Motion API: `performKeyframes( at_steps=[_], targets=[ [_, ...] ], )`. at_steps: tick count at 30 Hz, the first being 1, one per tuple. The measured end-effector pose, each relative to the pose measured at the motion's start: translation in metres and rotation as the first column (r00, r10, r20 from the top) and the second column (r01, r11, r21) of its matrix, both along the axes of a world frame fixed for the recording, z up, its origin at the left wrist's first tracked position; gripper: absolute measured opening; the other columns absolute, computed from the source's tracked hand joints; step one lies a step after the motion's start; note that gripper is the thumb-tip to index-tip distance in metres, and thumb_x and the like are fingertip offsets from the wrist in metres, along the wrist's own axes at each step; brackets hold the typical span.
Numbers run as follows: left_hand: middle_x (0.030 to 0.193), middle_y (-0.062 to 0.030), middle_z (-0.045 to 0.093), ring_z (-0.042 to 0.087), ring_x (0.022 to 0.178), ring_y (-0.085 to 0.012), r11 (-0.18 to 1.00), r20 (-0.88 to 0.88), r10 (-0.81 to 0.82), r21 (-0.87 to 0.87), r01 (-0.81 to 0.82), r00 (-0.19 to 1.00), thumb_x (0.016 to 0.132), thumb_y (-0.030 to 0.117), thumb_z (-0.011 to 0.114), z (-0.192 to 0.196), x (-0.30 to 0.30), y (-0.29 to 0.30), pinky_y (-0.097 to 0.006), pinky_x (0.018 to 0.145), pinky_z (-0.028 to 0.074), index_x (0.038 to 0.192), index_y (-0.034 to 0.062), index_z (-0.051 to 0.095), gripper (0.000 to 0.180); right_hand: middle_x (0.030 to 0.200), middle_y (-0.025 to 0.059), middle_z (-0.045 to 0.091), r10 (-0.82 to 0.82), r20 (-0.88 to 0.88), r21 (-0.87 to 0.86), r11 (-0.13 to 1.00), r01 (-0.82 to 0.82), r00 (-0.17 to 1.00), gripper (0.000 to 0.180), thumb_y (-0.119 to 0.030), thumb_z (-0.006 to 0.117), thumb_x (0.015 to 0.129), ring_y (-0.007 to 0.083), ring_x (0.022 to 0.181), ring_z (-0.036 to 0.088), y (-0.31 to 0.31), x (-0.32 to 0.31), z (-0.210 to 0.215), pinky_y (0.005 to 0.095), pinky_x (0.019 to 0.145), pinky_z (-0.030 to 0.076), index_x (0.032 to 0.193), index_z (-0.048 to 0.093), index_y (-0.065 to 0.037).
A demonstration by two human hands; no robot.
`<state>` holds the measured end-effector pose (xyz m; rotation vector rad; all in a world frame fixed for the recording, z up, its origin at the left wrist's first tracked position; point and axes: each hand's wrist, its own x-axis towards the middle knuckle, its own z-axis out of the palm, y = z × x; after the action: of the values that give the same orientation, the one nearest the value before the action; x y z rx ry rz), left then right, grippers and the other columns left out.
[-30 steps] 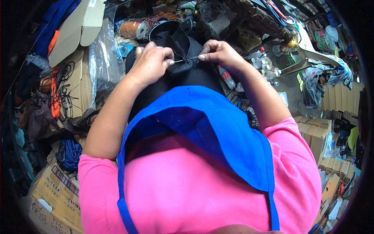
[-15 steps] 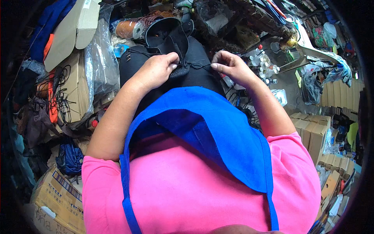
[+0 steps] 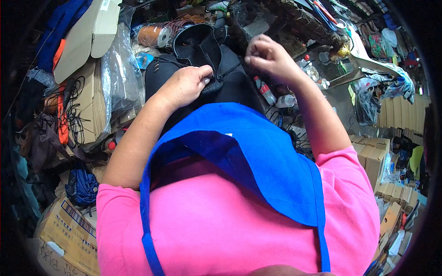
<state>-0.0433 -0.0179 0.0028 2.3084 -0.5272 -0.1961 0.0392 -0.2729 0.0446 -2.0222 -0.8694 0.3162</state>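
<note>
A black boot (image 3: 219, 55) lies across my lap, its round collar facing away from me. My left hand (image 3: 186, 85) is closed on the boot's near part, thumb and fingers pinched together; what exactly lies under the fingertips is hidden. My right hand (image 3: 271, 57) is raised to the right of the boot, its fingers curled into a pinch. A thin black shoelace (image 3: 230, 70) runs from the boot up toward those fingers. Blue apron cloth (image 3: 258, 138) covers my front just below the hands.
Left of me stand flattened cardboard (image 3: 87, 101) and clear plastic wrap (image 3: 120, 78). An orange thread spool (image 3: 153, 36) lies beyond the boot. Plastic bottles (image 3: 287, 101) sit on the right, near my right forearm. Stacked cardboard boxes (image 3: 373, 154) stand farther right.
My right hand has moved up and away from the boot, drawing the shoelace with it. My left hand has stayed at the boot. The bottles on the right show more.
</note>
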Motion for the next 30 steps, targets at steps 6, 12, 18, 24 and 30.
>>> performKeyframes(
  at_steps=[6, 12, 18, 24, 30],
  targets=[
    [0.088, -0.0171, 0.061, 0.059, 0.09, -0.0356, 0.985, 0.102, 0.018, 0.167, -0.035, 0.995, 0.085, 0.012, 0.057, 0.026, -0.006, 0.002, -0.04, 0.076, 0.047, 0.095, 0.0037, 0.058, 0.013, 0.116, 0.0136, 0.055, -0.079, 0.52, -0.403, 0.855, 0.327, 0.85, 0.027, -0.018, 0.069, 0.08, 0.0285, 0.101, 0.06, 0.014, 0.015, 0.006, 0.0349, 0.086, 0.049, 0.1, 0.063, -0.002],
    [0.115, -0.0146, 0.056, 0.053, 0.108, -0.0229, 0.791, -0.223, -0.27, -0.606, 0.084, 0.937, 0.083, 0.049, 0.058, 0.118, -0.063, 0.039, -0.037, 0.094, 0.041, 0.116, -0.0032, 0.059, 0.062, 0.101, 0.0173, 0.062, 0.557, -0.329, 0.264, 0.83, -0.492, 0.763, 0.041, -0.033, 0.075, 0.076, 0.0288, 0.097, 0.058, 0.012, -0.044, 0.083, 0.0386, 0.087, 0.045, 0.094, 0.067, 0.003],
    [0.131, -0.0124, 0.053, 0.051, 0.117, -0.0368, 0.631, -0.184, -0.755, -0.469, 0.618, 0.63, 0.071, 0.054, 0.073, 0.176, -0.112, 0.05, -0.046, 0.098, 0.034, 0.119, 0.0151, 0.064, 0.062, 0.131, 0.015, 0.053, 0.964, -0.181, 0.397, 0.251, -0.883, 0.193, 0.048, -0.043, 0.072, 0.078, 0.0323, 0.117, 0.048, 0.034, -0.077, 0.111, 0.0402, 0.095, 0.034, 0.115, 0.067, -0.011],
    [0.122, 0.0058, 0.062, 0.054, 0.117, -0.028, 0.631, -0.075, -0.758, -0.338, 0.699, 0.648, 0.08, 0.037, 0.07, 0.205, -0.163, 0.079, -0.044, 0.099, 0.029, 0.097, 0.0244, 0.071, 0.022, 0.134, 0.0087, 0.053, 0.984, -0.154, 0.35, 0.142, -0.926, 0.093, 0.029, -0.039, 0.064, 0.085, 0.0362, 0.128, 0.039, 0.021, -0.083, 0.137, 0.0456, 0.097, 0.026, 0.102, 0.072, -0.017],
    [0.093, 0.0128, 0.064, 0.059, 0.098, -0.0154, 0.755, -0.103, -0.651, -0.186, 0.629, 0.752, 0.081, 0.027, 0.064, 0.234, -0.195, 0.085, -0.037, 0.084, 0.033, 0.09, 0.0239, 0.071, 0.012, 0.122, 0.0014, 0.061, 0.995, -0.093, 0.339, 0.069, -0.938, 0.04, 0.019, -0.024, 0.053, 0.094, 0.0291, 0.118, 0.052, 0.007, -0.087, 0.158, 0.0478, 0.096, 0.026, 0.089, 0.069, -0.017]
  ],
)
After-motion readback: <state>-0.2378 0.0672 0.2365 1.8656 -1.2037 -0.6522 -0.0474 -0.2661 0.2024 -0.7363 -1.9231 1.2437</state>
